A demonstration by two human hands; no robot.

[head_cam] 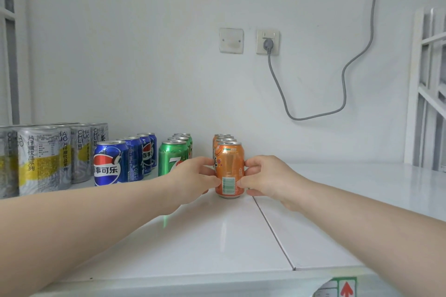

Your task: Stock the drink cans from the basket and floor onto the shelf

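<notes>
The white shelf point(217, 236) carries cans in rows running back to the wall. Tall silver cans point(41, 159) stand at the left, cut off by the edge, then come blue cans point(111, 164), green cans point(172, 159) and orange cans point(223, 138). The front orange can point(229, 166) stands upright at the head of its row. The left hand point(193, 177) and right hand point(268, 177) grip its sides, thumbs on the front. Of the cans behind it, little more than the tops show.

rear orange cans point(224, 138): mostly hidden behind front orange can point(229, 166) | silver cans point(8, 164): cut by left edge
</notes>
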